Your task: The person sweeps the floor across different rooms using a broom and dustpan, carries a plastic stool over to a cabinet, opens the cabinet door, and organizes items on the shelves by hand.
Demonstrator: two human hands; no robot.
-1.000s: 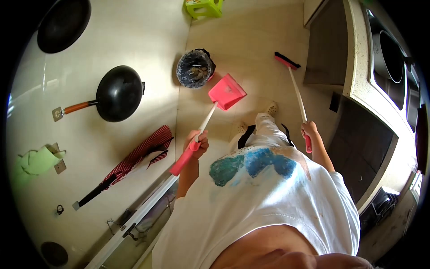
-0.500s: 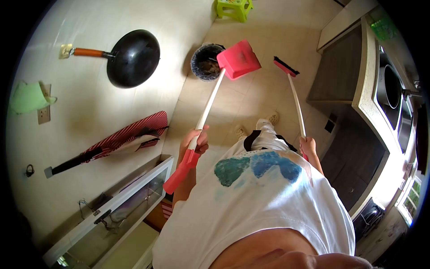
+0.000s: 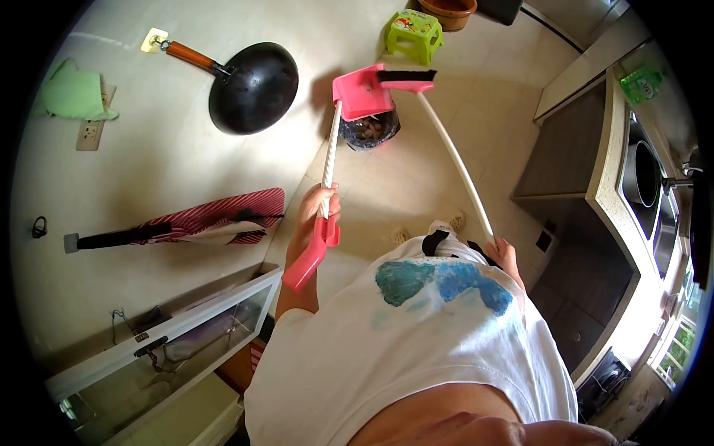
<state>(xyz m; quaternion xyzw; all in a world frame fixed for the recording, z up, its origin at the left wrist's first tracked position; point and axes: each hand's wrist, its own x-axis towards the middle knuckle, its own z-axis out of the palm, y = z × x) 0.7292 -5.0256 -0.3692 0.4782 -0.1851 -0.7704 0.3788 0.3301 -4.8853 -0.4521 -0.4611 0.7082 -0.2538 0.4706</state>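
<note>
My left hand (image 3: pixel 320 204) is wrapped round the white handle of a dustpan (image 3: pixel 360 94), just above its pink grip. The dustpan's pink pan is raised over a black-lined trash bin (image 3: pixel 370 132) by the wall and covers part of its mouth. Scraps show inside the bin. With fingers closed, my right hand (image 3: pixel 503 255) grips the white handle of a broom (image 3: pixel 455 152). The broom's pink head with black bristles is lifted up beside the dustpan's right edge; whether they touch I cannot tell.
A wok (image 3: pixel 254 88) and a folded striped umbrella (image 3: pixel 201 219) hang on the left wall. Beyond the bin stand a green stool (image 3: pixel 415 36) and a brown basin (image 3: pixel 448 11). Counter cabinets (image 3: pixel 561 145) run along the right, and a glass-fronted cabinet (image 3: pixel 171 364) is at lower left.
The broom has swung up and left from the right side of the floor to the dustpan. The dustpan has shifted left and turned over the bin. The camera view has shifted too.
</note>
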